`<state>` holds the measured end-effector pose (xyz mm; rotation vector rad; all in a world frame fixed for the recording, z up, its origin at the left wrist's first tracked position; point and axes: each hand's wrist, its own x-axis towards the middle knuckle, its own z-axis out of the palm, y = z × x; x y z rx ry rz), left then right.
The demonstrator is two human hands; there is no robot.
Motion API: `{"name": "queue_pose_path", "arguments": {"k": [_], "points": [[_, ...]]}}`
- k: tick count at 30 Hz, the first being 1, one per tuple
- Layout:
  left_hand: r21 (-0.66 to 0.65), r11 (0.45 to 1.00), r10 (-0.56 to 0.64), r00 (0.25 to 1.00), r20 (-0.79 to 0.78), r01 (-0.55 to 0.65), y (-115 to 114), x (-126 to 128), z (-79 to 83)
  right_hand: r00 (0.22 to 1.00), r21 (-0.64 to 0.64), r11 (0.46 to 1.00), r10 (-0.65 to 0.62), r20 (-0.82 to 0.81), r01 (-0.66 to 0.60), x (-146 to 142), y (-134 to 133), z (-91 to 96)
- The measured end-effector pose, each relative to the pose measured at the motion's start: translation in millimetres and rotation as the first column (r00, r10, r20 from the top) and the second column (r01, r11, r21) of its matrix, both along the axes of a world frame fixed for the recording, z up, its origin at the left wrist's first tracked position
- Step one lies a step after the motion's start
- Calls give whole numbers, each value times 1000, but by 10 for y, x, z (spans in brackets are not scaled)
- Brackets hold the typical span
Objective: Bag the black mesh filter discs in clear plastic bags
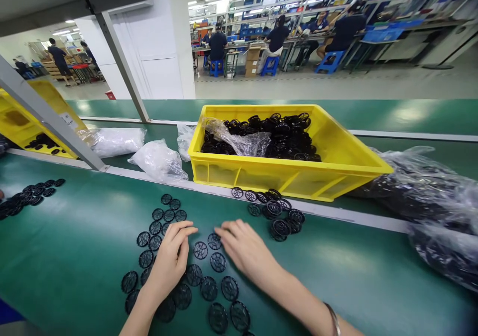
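Your left hand (168,261) is resting among the black mesh discs (200,250) lying on the green conveyor belt (74,266), its fingers (185,232) pressed together and pinching nothing. Your right hand (242,249) is reaching in from the other side, its fingers (224,232) loosely spread, with the tips right by one disc; you can't tell if they're touching it. A metal bangle (332,320) is sitting on your right wrist. The discs are lying flat around and between your hands, with a heaped cluster (280,219) by the pale rail (328,211) and another patch (30,196) at far left. Behind the rail, a yellow plastic crate (239,174) is holding more discs under a clear plastic bag (239,139). Clear bags (159,161) are lying left of it, dark-filled bags (429,196) right. Farther back, people (218,45) are sitting at workbenches.
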<state>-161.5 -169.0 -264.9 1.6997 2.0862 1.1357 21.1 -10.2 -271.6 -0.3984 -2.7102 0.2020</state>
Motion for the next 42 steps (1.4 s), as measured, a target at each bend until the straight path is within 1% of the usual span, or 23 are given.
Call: {"name": "queue_pose_path", "arguments": {"k": [2, 4, 6, 7, 10, 11, 12, 13, 15, 16, 17, 21, 24, 27, 30, 32, 34, 35, 37, 38, 40, 41, 42], "points": [[13, 1000, 17, 1000, -2, -17, -7, -19, -21, 991, 49, 990, -134, -7, 134, -87, 287, 60], [21, 999, 36, 999, -3, -36, -24, -37, -37, 966, 75, 963, -260, 8, 259, -182, 614, 96], [28, 998, 51, 999, -6, -51, -45, -50, -47, 954, 71, 953, -298, 33, 295, -255, 829, 107], [28, 998, 56, 998, -7, -56, -54, -55, -50, 955, 61, 955, -293, 40, 290, -274, 869, 108], [29, 997, 70, 998, -4, -70, -70, -61, -50, 956, 25, 956, -291, 21, 291, -251, 749, 120], [28, 997, 71, 997, -3, -71, -72, -60, -46, 959, -38, 958, -284, 10, 284, -219, 660, 128], [25, 997, 70, 998, 1, -70, -72, -56, -42, 965, -141, 955, -264, 8, 262, -180, 567, 135], [19, 998, 66, 998, 6, -66, -72, -50, -36, 973, -268, 936, -231, 14, 227, -139, 478, 138], [0, 999, 54, 998, 23, -54, -72, -35, -21, 987, -486, 861, -157, 31, 152, -62, 345, 124], [-10, 999, 49, 998, 31, -49, -74, -26, -15, 990, -537, 833, -135, 34, 132, -29, 308, 106], [-18, 999, 47, 998, 38, -46, -75, -18, -9, 991, -543, 830, -133, 34, 130, 0, 291, 82], [-11, 998, 57, 998, 35, -57, -82, -1, 3, 980, -491, 860, -189, -57, 137, 92, 357, -16], [14, 998, 64, 998, 15, -65, -79, 2, 7, 982, -473, 874, -171, -78, 115, 143, 381, -56], [27, 998, 53, 999, -6, -52, -70, 10, 7, 991, -452, 887, -125, -39, 94, 147, 242, -66], [30, 999, 41, 999, -21, -41, -65, 11, -9, 998, -433, 901, -37, -52, 11, 110, 32, -42], [32, 999, 42, 999, -30, -41, -69, 1, -27, 999, -368, 930, -15, -49, -4, 100, -9, -12], [29, 999, 44, 998, -32, -43, -75, -12, -45, 993, -199, 974, -113, -23, 106, 123, 90, 12], [28, 999, 43, 999, -33, -42, -77, -17, -51, 980, -92, 976, -200, -10, 199, 146, 182, 19], [25, 999, 34, 999, -32, -33, -76, -18, -58, 938, 75, 936, -346, 20, 344, 200, 385, 21], [27, 999, 28, 999, -33, -27, -73, -15, -57, 923, 115, 920, -382, 40, 375, 224, 466, 20], [33, 999, 22, 999, -38, -21, -65, -4, -52, 919, 136, 917, -387, 76, 375, 258, 532, 30], [34, 999, 23, 999, -39, -22, -61, 2, -48, 926, 101, 927, -369, 81, 360, 269, 512, 46], [34, 999, 25, 999, -40, -24, -58, 8, -45, 935, 22, 938, -345, 82, 345, 278, 461, 68]]}}
